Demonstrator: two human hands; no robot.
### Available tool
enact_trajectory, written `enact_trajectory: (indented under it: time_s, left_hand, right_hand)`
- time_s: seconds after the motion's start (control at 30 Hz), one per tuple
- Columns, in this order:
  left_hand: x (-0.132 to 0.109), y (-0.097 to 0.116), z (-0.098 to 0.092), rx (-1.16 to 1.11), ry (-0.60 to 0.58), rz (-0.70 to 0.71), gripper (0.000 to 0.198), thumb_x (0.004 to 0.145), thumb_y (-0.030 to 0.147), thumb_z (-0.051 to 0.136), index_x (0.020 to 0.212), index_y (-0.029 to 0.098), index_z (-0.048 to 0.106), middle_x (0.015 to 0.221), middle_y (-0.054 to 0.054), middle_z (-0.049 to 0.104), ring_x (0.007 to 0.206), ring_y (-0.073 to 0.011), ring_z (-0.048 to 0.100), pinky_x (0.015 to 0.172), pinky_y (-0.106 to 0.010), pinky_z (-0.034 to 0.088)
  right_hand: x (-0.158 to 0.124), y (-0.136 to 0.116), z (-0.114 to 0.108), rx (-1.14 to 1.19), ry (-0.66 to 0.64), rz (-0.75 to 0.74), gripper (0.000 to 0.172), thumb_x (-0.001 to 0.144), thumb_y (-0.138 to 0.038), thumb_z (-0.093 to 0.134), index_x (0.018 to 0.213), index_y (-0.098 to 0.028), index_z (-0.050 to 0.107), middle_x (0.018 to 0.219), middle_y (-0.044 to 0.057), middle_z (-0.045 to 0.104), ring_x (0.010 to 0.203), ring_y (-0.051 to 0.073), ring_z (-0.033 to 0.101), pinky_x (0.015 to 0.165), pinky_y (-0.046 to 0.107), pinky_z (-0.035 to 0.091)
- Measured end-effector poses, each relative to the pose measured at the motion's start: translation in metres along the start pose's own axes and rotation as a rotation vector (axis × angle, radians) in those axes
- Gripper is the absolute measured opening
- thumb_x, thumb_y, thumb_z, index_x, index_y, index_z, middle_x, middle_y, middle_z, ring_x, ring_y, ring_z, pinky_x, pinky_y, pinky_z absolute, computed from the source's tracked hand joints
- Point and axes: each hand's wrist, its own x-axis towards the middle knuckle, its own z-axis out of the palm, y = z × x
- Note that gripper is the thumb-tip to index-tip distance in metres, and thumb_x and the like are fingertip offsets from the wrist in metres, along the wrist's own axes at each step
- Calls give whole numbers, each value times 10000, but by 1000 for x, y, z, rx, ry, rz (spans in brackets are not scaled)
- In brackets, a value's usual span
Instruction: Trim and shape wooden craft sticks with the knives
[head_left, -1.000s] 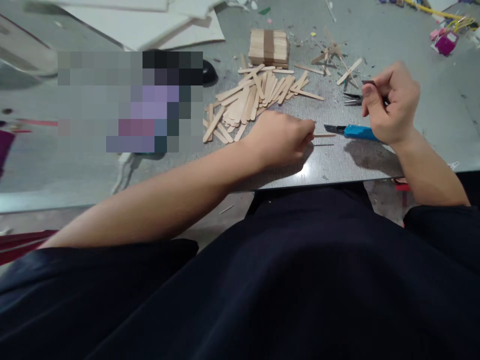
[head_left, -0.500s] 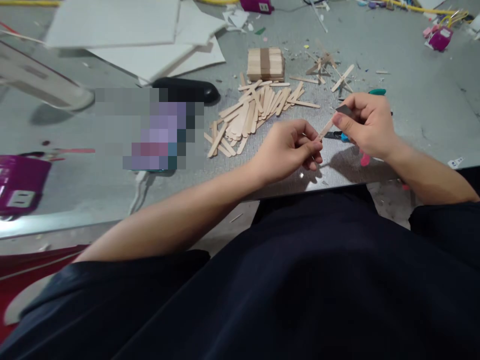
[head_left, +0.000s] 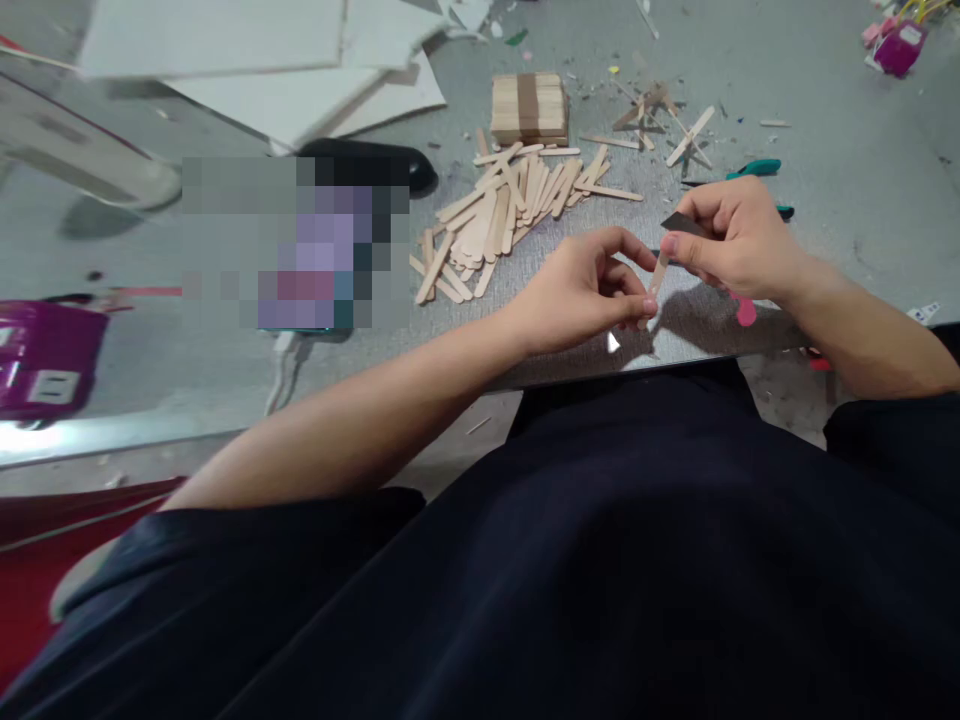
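Note:
Between my two hands is a small wooden stick (head_left: 658, 277), tilted steeply. My left hand (head_left: 592, 290) pinches its lower end between thumb and fingers. At the upper end, my right hand (head_left: 731, 240) has its thumb on the stick and also holds a dark, flat, pointed piece (head_left: 682, 224). Left of the hands lies a loose pile of wooden craft sticks (head_left: 499, 215), with a banded bundle of sticks (head_left: 529, 108) behind it. Teal-handled pliers (head_left: 763, 168) lie partly hidden behind my right hand, and a pink object (head_left: 745, 309) shows below it.
Crossed sticks (head_left: 690, 137) lie beyond my right hand. White boards (head_left: 217, 40) are at the back left, near a black case (head_left: 412, 168) and a blurred-out device (head_left: 315, 260) with a cable. A purple box (head_left: 52, 355) stands at the far left of the table (head_left: 847, 180).
The stick between my hands is now steeper, and my left fingers have shifted slightly right and lower on it. More of the pliers shows. The whole view has moved a little.

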Motion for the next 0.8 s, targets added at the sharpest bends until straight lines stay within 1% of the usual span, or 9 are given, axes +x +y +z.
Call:
enact_trajectory:
  time_s: [0.1,0.2,0.3,0.37,0.47,0.53,0.63,0.7,0.8]
  left_hand:
    - [3,-9,-1,-66,-37,55,546,895,221,1133,1233,219,705,790,24,822,652,-174,827,686,-294,681]
    - [4,-15,-1,-123,-6,131,628,900,294,1172,1328,219,718,787,30,819,652,-189,835,692,-315,693]
    - [2,-16,0,-152,42,167,795,912,352,1178,1537,207,710,801,32,839,675,-207,856,716,-334,718]
    - [2,-16,1,-162,67,181,955,924,359,1170,1712,209,652,821,38,857,694,-209,867,735,-339,728]
    - [3,-18,3,-190,75,231,1141,933,373,1164,1885,267,544,823,63,860,710,-216,880,739,-345,735]
    - [4,-19,5,-218,63,259,1175,936,413,1168,1911,292,524,815,65,856,731,-235,897,729,-354,744]
    - [7,-21,7,-252,47,280,1152,932,473,1178,1878,263,554,818,48,860,744,-254,910,698,-360,744]
    - [9,-25,8,-255,43,298,1121,924,493,1186,1836,238,586,816,42,865,713,-245,897,680,-354,734]
    - [15,-32,8,-245,39,346,1107,889,532,1208,1779,232,622,789,49,857,646,-225,861,658,-345,713]
  right_hand:
    - [-1,-1,2,-27,21,-6,617,1141,-783,935,910,-290,647,650,-31,588,589,167,538,516,333,447]
    - [-5,4,6,-119,133,-130,609,1219,-857,763,982,-303,679,675,-26,609,608,201,571,582,378,510]
    - [-10,11,10,-290,231,-281,643,1285,-885,555,1010,-314,666,711,-18,642,644,217,596,707,424,597]
    - [-15,12,10,-438,267,-366,642,1321,-852,435,1043,-318,657,755,-13,660,658,222,606,736,435,610]
    - [-21,13,9,-594,239,-459,588,1360,-740,351,1110,-322,680,886,26,759,726,241,692,752,441,611]
    - [-23,15,8,-644,184,-446,572,1362,-729,353,1134,-333,698,992,58,828,823,263,769,808,450,629]
    - [-25,23,9,-643,107,-386,566,1362,-751,347,1207,-349,715,1085,64,866,900,277,812,868,447,625]
    - [-24,32,12,-602,81,-408,541,1369,-741,349,1264,-345,702,1101,60,871,877,271,803,846,441,598]
    - [-23,49,19,-551,103,-464,535,1365,-764,329,1309,-336,645,1025,45,833,796,262,743,766,445,530]
